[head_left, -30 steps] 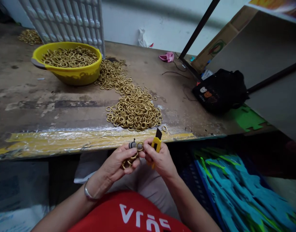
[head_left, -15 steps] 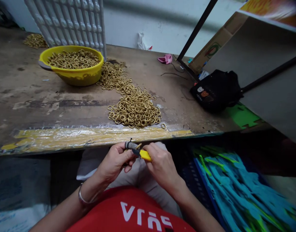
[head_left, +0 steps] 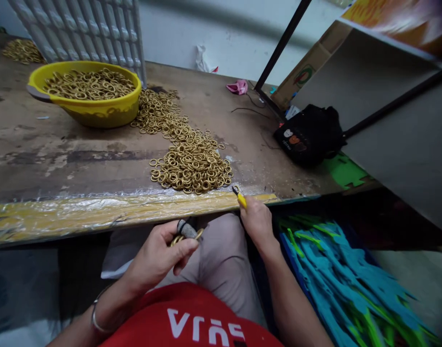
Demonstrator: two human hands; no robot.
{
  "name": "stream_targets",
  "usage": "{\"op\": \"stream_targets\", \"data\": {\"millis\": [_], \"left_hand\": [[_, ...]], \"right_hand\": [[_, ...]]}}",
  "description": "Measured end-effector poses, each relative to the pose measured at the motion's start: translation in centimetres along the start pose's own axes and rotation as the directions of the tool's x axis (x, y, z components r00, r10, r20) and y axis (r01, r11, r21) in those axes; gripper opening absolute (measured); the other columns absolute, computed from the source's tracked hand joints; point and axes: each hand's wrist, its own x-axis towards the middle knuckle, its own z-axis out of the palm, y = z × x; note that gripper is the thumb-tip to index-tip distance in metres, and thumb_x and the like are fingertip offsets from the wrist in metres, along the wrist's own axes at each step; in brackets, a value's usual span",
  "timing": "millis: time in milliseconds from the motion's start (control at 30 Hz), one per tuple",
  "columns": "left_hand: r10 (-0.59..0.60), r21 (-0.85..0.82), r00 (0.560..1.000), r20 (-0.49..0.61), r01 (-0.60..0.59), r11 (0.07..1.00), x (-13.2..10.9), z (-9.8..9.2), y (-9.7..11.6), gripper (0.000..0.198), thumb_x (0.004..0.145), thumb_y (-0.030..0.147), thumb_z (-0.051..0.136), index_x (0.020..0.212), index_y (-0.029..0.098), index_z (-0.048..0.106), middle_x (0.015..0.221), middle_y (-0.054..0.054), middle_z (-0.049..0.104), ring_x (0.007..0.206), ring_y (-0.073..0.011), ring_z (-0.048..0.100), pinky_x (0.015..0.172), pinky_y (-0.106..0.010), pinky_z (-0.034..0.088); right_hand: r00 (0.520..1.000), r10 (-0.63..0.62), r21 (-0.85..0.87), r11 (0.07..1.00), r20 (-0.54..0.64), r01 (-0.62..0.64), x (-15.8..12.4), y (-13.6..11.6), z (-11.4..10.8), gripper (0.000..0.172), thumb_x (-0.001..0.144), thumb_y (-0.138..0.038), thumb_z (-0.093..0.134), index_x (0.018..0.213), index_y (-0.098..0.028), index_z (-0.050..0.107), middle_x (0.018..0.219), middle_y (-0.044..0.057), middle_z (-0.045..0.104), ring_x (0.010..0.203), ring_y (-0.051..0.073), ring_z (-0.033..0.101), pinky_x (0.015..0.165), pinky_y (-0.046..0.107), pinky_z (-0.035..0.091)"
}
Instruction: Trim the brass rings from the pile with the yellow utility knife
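Note:
Brass-coloured rings (head_left: pixel 176 240) are pinched in my left hand (head_left: pixel 161 253), above my lap. One finger of that hand wears a grey sleeve (head_left: pixel 188 230) tied with a black band. My right hand (head_left: pixel 257 222) is closed around a yellow-handled knife (head_left: pixel 241 199), at the table's front edge. The dark blade points at a single ring (head_left: pixel 237 188); whether it touches the ring I cannot tell. Just left of it lies a large pile of loose rings (head_left: pixel 195 166), trailing back to a yellow basin (head_left: pixel 105 113) full of the same rings.
A taped strip (head_left: pixel 98 212) runs along the front edge of the table (head_left: pixel 109 176). Behind the basin stands a grey ribbed panel (head_left: pixel 87 33). At right are a black bag (head_left: pixel 309 135), a metal frame (head_left: pixel 284 41) and a crate of blue and green pieces (head_left: pixel 336 270).
My right hand and the knife have moved away from my left hand, up and right to the table edge. My left hand still holds rings. The whole view has shifted slightly.

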Motion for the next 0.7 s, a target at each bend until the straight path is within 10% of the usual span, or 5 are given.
{"op": "stream_targets", "data": {"millis": [133,400,467,567,700], "left_hand": [[-0.103,-0.251,0.994,0.034,0.108,0.962,1.5,-0.2,-1.3,0.033,0.074,0.042,0.074,0.074,0.013,0.059,0.055,0.003,0.051,0.045,-0.0056,0.040,0.035,-0.013,0.030],[-0.142,-0.485,0.980,0.139,0.192,0.853,2.7,-1.4,-3.0,0.030,0.081,0.039,0.065,0.089,0.011,0.066,0.075,-0.009,0.064,0.052,-0.0093,0.051,0.034,-0.015,0.032],[-0.159,-0.458,0.979,0.127,0.200,0.866,2.9,-1.6,-3.0,0.036,0.082,0.044,0.064,0.084,0.009,0.067,0.067,-0.008,0.062,0.050,-0.0091,0.051,0.035,-0.015,0.033],[-0.187,-0.429,0.980,0.067,0.197,0.881,3.2,-1.6,-2.7,0.031,0.080,0.041,0.068,0.074,0.011,0.065,0.060,-0.003,0.058,0.045,-0.0061,0.046,0.034,-0.014,0.030],[-0.181,-0.491,0.981,0.071,0.192,0.850,2.9,-1.4,-2.2,0.020,0.079,0.032,0.071,0.082,0.012,0.066,0.070,-0.003,0.062,0.050,-0.0069,0.051,0.034,-0.013,0.030]], "right_hand": [[0.993,-0.021,0.092,0.995,-0.117,0.032,3.2,1.7,1.8,0.021,0.095,-0.032,0.051,0.089,-0.016,0.061,0.088,0.008,0.065,0.073,0.019,0.058,0.062,0.027,0.031],[0.999,0.039,0.397,0.917,0.018,-0.043,5.2,0.6,1.8,0.019,0.085,-0.021,0.057,0.066,-0.016,0.057,0.066,0.004,0.059,0.059,0.015,0.048,0.056,0.026,0.029],[0.992,0.018,0.715,0.691,0.128,-0.104,4.1,-0.7,0.5,0.026,0.085,-0.031,0.059,0.064,-0.017,0.054,0.059,0.000,0.055,0.051,0.012,0.042,0.051,0.025,0.028],[0.901,-0.213,0.925,0.115,0.379,-0.362,1.6,-3.5,-1.6,0.031,0.081,-0.047,0.065,0.077,-0.018,0.056,0.067,0.000,0.061,0.043,0.007,0.037,0.042,0.021,0.026],[0.864,-0.259,0.855,-0.189,0.431,-0.483,-1.1,-6.8,-2.3,0.030,0.076,-0.043,0.073,0.080,-0.018,0.057,0.060,-0.005,0.054,0.042,0.005,0.038,0.040,0.017,0.027]]}}
